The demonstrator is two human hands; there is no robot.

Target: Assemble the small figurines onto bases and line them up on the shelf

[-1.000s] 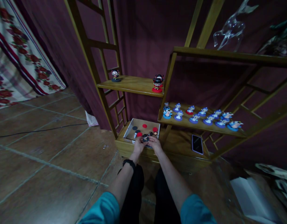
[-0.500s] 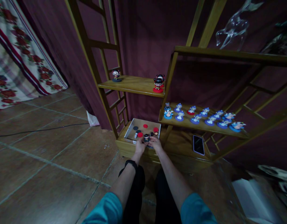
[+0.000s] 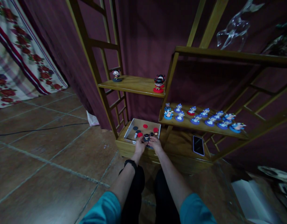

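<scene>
Between my two hands is a small black-haired figurine [image 3: 146, 136] on a dark base, held over the front edge of a shallow cardboard box [image 3: 130, 127]. My left hand [image 3: 140, 146] grips it from the left, and my right hand [image 3: 155, 143] closes on it from the right. In the box lie red discs, such as one red disc [image 3: 145, 126], and dark discs, such as one dark disc [image 3: 135, 128]. A small white figure [image 3: 135, 135] lies at the box's left, and other small figures are partly hidden near my right fingers.
The wooden shelf [image 3: 134, 84] above bears black-haired figurines at both ends. To the right, a lower shelf holds several blue-and-white figurines [image 3: 196, 119]. A phone [image 3: 198, 145] lies on the cabinet base. A clear glass deer [image 3: 235, 31] stands top right. A cable [image 3: 52, 127] crosses the floor.
Hardly anything differs. The figurine stays between both hands at the box's front edge, and the view has shifted very slightly.
</scene>
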